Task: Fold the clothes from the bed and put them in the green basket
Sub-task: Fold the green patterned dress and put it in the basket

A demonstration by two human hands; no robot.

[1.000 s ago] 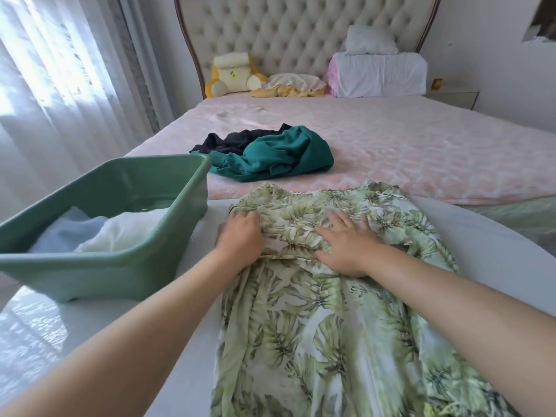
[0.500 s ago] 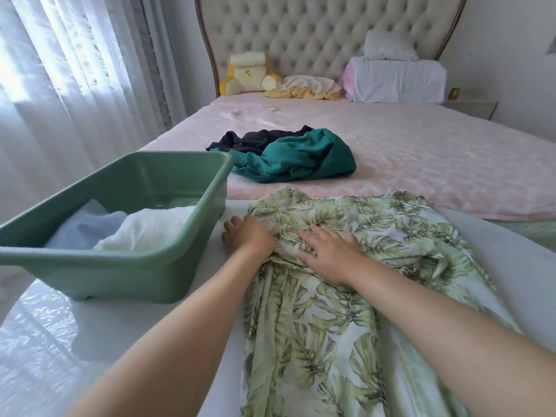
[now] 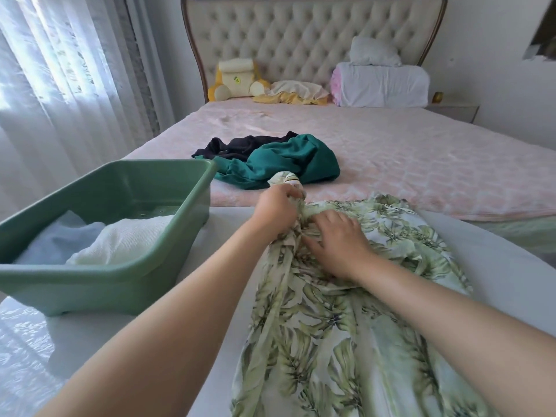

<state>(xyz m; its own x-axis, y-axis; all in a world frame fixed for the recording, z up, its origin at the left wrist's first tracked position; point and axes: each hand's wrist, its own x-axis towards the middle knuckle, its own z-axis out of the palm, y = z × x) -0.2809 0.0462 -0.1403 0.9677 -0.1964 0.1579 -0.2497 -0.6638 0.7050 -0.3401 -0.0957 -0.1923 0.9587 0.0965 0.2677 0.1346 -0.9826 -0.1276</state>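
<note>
On the table [image 3: 511,281], the left hand [image 3: 275,206] is now gripping and raising a bunch of the leaf-print garment [image 3: 331,341]; the right hand [image 3: 337,239] is still pressing it, fingers spread.

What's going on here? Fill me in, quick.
A person is folding a leaf-print garment spread on a white surface at the foot of the bed. The left hand grips a bunched end of it, raised a little, while the right hand presses flat on the cloth beside it. The green basket on the left holds a white piece and a pale blue piece. A teal garment and a dark garment lie heaped on the bed, not yet folded.
</note>
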